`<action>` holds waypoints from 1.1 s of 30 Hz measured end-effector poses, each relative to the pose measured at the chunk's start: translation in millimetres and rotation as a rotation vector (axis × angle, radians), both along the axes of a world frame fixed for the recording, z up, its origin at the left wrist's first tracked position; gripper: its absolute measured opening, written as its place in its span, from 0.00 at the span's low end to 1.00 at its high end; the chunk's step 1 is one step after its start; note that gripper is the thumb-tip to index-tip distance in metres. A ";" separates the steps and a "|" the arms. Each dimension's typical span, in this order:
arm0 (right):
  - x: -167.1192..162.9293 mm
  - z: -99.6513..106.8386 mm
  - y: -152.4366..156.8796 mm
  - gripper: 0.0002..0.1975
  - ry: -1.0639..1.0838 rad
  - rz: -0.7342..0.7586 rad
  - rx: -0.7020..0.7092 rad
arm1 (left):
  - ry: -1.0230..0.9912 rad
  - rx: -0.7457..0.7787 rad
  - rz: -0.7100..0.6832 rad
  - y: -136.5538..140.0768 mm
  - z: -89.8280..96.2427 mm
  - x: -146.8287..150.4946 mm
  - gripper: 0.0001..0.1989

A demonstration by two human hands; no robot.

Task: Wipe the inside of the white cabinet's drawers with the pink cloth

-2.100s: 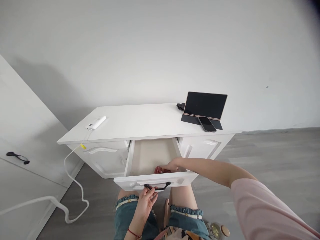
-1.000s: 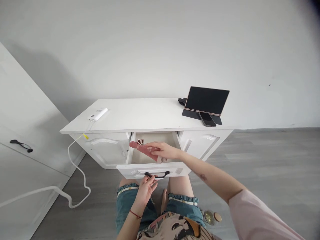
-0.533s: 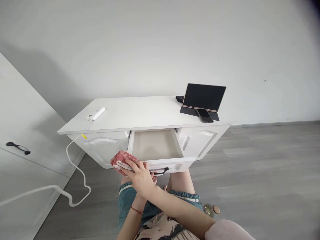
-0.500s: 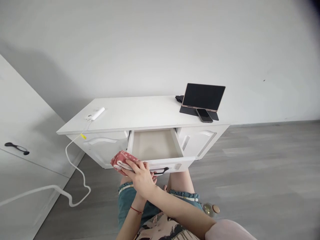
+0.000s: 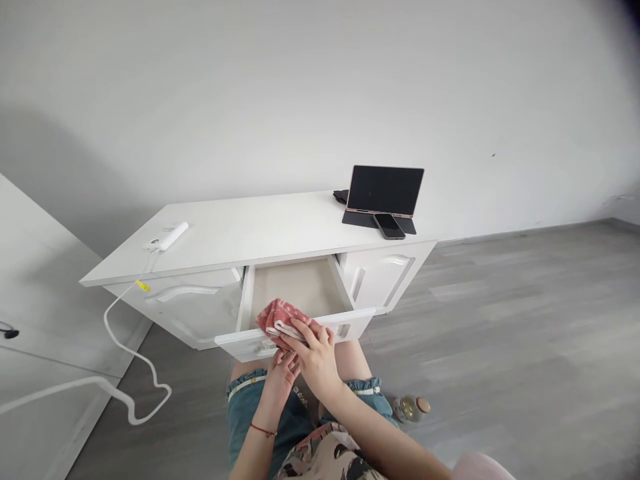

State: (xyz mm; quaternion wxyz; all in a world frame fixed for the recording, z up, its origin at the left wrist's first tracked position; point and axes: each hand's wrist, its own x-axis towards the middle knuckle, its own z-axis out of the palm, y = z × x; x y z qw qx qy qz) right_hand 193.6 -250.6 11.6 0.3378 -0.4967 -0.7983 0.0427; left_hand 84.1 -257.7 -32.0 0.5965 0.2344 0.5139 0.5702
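My right hand [image 5: 315, 357] grips a folded red-and-white patterned cloth [image 5: 290, 320]. The cloth is at the front panel of a pulled-out white drawer [image 5: 295, 290], partly over its opening. Just below the cloth, my left hand [image 5: 281, 381] is close to the drawer front with its fingers loosely apart, holding nothing that I can see. The drawer's inside is pale, and its dark handle is hidden behind my hands.
On the white desk [image 5: 250, 230] stand a tablet [image 5: 385, 190], a phone [image 5: 389, 227] and a dark item behind. A white charger [image 5: 174, 235] with a long cable [image 5: 125, 347] lies left. A corked glass jar [image 5: 411, 409] is on the floor. A white cabinet [image 5: 45, 300] stands left.
The cloth and my right hand have moved right and slightly up, over the drawer's front edge. My left hand now shows below them, turned more upward. The view has shifted a little.
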 end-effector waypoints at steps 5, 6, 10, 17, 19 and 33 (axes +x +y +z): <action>31.8 3.3 -3.2 0.26 -0.032 -0.104 0.059 | -0.286 -0.120 -0.010 3.0 -13.1 -0.3 0.13; 38.5 2.1 -3.8 0.26 -0.042 -0.121 0.069 | -0.290 -0.123 -0.013 3.4 -13.8 -0.2 0.13; 64.6 -9.3 -3.5 0.27 -0.040 -0.215 0.146 | -0.322 -0.119 -0.029 3.3 -14.3 -1.7 0.14; 101.4 -29.2 6.6 0.20 0.052 -0.419 0.324 | -0.331 -0.137 -0.029 4.2 -17.4 -3.6 0.16; 107.9 -31.6 8.3 0.18 0.080 -0.441 0.349 | -0.333 -0.133 -0.040 4.6 -18.0 -3.4 0.17; 110.8 -56.8 19.2 0.11 0.172 -0.456 0.464 | -0.303 -0.094 0.006 2.3 -24.3 1.6 0.15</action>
